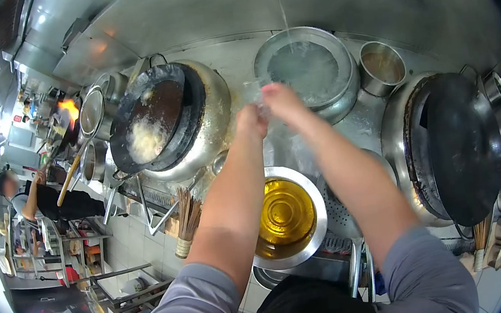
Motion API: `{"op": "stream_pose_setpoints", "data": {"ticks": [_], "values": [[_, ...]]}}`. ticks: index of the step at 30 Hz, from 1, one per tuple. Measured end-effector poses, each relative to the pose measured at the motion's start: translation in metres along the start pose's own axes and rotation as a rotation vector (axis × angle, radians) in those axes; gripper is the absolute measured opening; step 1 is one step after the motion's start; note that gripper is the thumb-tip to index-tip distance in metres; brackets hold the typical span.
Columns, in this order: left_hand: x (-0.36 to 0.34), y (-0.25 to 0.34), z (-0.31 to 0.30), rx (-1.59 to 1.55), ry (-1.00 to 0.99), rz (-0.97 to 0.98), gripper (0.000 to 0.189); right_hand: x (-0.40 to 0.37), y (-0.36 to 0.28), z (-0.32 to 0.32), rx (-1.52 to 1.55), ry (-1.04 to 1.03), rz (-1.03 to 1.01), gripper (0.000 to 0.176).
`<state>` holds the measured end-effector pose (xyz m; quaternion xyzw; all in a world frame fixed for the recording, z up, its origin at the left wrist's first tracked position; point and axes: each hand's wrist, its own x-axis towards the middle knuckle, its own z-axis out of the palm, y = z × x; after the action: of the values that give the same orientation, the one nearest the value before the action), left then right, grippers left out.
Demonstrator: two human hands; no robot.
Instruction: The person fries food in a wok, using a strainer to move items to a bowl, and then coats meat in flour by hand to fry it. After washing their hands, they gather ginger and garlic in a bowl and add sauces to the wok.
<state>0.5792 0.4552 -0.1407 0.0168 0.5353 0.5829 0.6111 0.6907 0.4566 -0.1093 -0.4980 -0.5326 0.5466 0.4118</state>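
My left hand [249,121] and my right hand [280,101] are close together in front of me, fingers closed on a crumpled piece of clear plastic [263,114]. Its exact kind I cannot tell. Just behind the right hand is a round metal basin [343,92] of cloudy water, with a thin stream falling into it. To the left, a black wok [157,83] holds dark oil with a pale, bubbling mass [147,139] in it. Below my hands, between the forearms, sits a metal bowl [320,226] of golden oil [283,212].
A second black wok [465,149] stands tilted on the right burner. Beside the basin is a metal pot [383,68] of brown liquid. A perforated ladle [339,208] lies by my right forearm, and a bamboo brush [187,220] by the left. Another person [59,202] stands far left near a flame.
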Motion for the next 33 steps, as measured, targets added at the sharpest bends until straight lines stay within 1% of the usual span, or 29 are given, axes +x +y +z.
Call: {"op": "stream_pose_setpoints", "data": {"ticks": [1,2,3,4,5,6,7,8,9,11,12,13,15,16,17,19,20,22,23,24,25,26,28,29,31,32,33], "values": [[0.002,0.000,0.000,0.020,-0.044,0.015,0.016,-0.015,-0.004,0.013,-0.188,0.112,-0.049,0.043],[0.001,0.002,0.000,0.018,-0.048,0.017,0.016,-0.028,-0.003,0.029,-0.263,0.236,-0.066,0.047],[-0.001,0.003,0.001,0.031,-0.053,0.090,0.015,-0.037,0.002,0.042,0.169,0.156,0.071,0.047],[-0.004,0.004,0.001,0.042,-0.057,0.163,0.015,-0.041,0.002,0.055,0.368,0.254,0.103,0.043],[-0.016,0.005,0.006,0.037,-0.059,0.167,0.015,-0.042,0.005,0.065,0.567,0.348,0.136,0.039],[-0.028,0.004,0.011,0.004,-0.141,0.152,0.016,-0.036,0.010,0.059,0.567,0.343,0.137,0.039],[-0.039,0.002,0.014,-0.023,-0.223,0.137,0.017,-0.022,0.018,0.046,0.418,0.242,0.176,0.033],[-0.042,-0.003,0.011,0.001,-0.247,0.139,0.022,-0.013,0.018,0.038,0.270,0.142,0.213,0.029],[-0.045,-0.007,0.006,0.005,-0.242,0.140,0.022,-0.009,0.019,0.040,0.275,0.140,0.216,0.029],[-0.065,-0.005,0.014,-0.170,-0.089,0.189,0.027,-0.005,0.004,0.035,-0.382,0.039,-0.027,0.025],[-0.062,-0.003,0.010,-0.149,-0.131,0.241,0.030,-0.004,-0.001,0.031,-0.541,0.017,-0.225,0.026],[-0.063,-0.001,0.011,-0.145,-0.128,0.229,0.030,-0.006,-0.011,0.027,-0.542,0.019,-0.212,0.026],[-0.074,0.012,0.021,-0.129,-0.290,0.348,0.032,0.003,-0.028,0.018,-0.621,0.152,-0.266,0.025],[-0.090,0.023,0.023,0.041,-0.324,0.242,0.037,0.016,-0.031,0.006,-0.698,0.141,-0.216,0.025],[-0.095,0.024,0.024,0.039,-0.323,0.240,0.037,0.028,-0.029,-0.011,-0.773,0.128,-0.167,0.024],[-0.100,0.026,0.019,0.184,-0.182,0.166,0.042,0.044,0.003,-0.046,-0.911,0.395,-0.336,0.024],[-0.100,0.024,0.014,0.181,-0.183,0.170,0.042,0.042,0.015,-0.053,-0.912,0.394,-0.341,0.024],[-0.098,0.020,0.007,0.263,-0.154,0.010,0.045,0.034,0.029,-0.058,-1.392,0.014,-0.289,0.021],[-0.100,0.021,0.009,0.262,-0.158,0.010,0.045,0.036,0.023,-0.047,-1.234,-0.096,-0.177,0.021],[-0.101,0.020,0.012,0.260,-0.109,-0.079,0.043,0.039,0.018,-0.031,-1.074,-0.199,-0.059,0.021],[-0.101,0.016,0.016,0.258,-0.065,-0.173,0.041,0.028,0.011,-0.017,-0.974,-0.195,-0.114,0.021],[-0.095,0.015,0.019,0.257,-0.079,-0.183,0.041,0.012,0.006,-0.006,-0.877,-0.188,-0.172,0.022],[-0.068,0.021,0.015,0.154,-0.458,-0.302,0.036,-0.017,0.014,0.020,-0.855,-0.155,-0.371,0.023],[-0.057,0.020,0.012,0.152,-0.464,-0.304,0.036,-0.031,0.008,0.013,-0.861,-0.151,-0.371,0.023],[-0.035,0.017,0.008,0.340,-0.358,-0.199,0.032,-0.057,-0.015,-0.008,-1.253,-0.210,-0.921,0.024],[-0.033,0.010,0.012,0.349,-0.359,-0.155,0.031,-0.068,-0.035,-0.016,-1.429,-0.423,-0.741,0.032],[-0.031,0.004,0.013,0.349,-0.368,-0.157,0.031,-0.075,-0.035,-0.022,-1.437,-0.417,-0.736,0.032]]}}
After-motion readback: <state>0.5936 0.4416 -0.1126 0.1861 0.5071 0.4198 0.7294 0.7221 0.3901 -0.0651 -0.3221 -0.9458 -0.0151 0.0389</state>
